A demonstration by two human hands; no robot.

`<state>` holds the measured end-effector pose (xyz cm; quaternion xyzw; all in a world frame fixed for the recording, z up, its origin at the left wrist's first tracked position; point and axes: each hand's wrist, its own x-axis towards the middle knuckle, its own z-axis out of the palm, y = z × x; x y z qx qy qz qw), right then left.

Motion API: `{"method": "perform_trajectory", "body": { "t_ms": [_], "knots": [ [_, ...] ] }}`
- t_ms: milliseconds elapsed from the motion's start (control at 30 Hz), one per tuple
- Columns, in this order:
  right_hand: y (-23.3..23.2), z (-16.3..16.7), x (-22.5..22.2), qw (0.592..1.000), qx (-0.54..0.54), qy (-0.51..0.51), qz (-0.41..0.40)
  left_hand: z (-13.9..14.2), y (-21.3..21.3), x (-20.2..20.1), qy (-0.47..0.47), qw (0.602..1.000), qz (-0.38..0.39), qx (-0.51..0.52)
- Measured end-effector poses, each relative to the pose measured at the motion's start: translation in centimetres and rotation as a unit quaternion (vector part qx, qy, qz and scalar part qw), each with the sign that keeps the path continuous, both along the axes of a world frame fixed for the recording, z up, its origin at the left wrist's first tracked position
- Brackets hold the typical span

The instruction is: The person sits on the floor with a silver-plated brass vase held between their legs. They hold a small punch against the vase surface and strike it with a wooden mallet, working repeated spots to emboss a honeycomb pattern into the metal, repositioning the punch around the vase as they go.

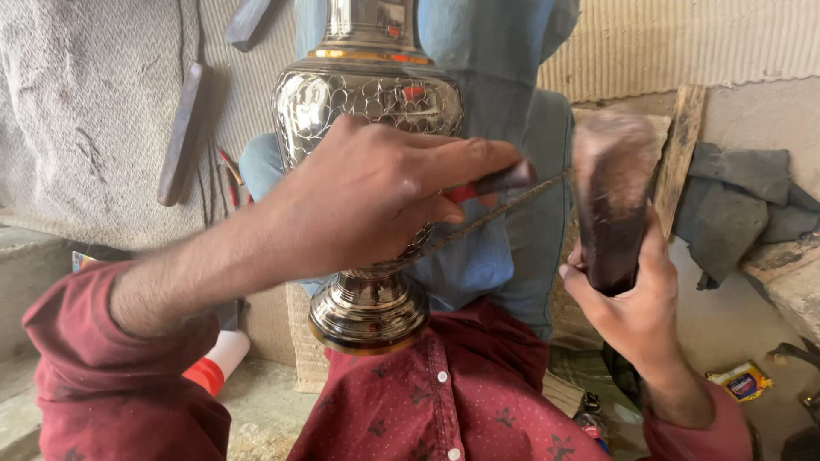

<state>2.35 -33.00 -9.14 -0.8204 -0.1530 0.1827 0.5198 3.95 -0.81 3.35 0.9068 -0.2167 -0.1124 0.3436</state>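
A shiny engraved metal vase [369, 102] lies propped on my lap, its round foot [369, 314] toward me. My left hand [376, 196] rests across its body and grips a thin metal chisel [500, 212] that points right. My right hand [636, 303] is closed around a dark wooden mallet [611, 201], its blurred head raised beside the chisel's far end. Red sleeves cover both my forearms.
A wooden stick [182, 135] and a second one [246, 23] lie on woven matting at the left. Grey cloth [735, 209] and a plank [681, 154] sit at the right. A small yellow packet [741, 381] lies on the floor. A white-and-red object [215, 363] is under my left arm.
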Motion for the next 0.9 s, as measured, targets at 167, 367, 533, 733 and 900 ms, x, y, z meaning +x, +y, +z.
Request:
{"method": "perform_trajectory", "body": {
  "t_ms": [167,367,533,733,900],
  "knots": [
    [-0.5,-2.7,-2.5,0.994,-0.022,-0.104,-0.036,-0.2,-0.4,1.6,0.021,0.993,-0.103,-0.055],
    [-0.1,-3.6,-5.0,0.959,0.229,-0.031,-0.166,0.0,-0.3,3.1,0.09,0.977,-0.19,0.019],
    [-0.1,-3.4,-4.0,0.984,0.009,-0.163,-0.068,0.3,-0.5,2.7,0.102,0.979,-0.173,-0.013],
    [-0.3,-0.6,-0.4,0.99,-0.022,-0.138,-0.026,0.7,-0.3,0.0,-0.042,0.998,-0.043,0.027],
    [0.8,2.0,3.2,0.993,0.093,-0.069,-0.006,0.6,-0.4,-2.5,-0.05,0.996,0.071,0.012]
  ]
}}
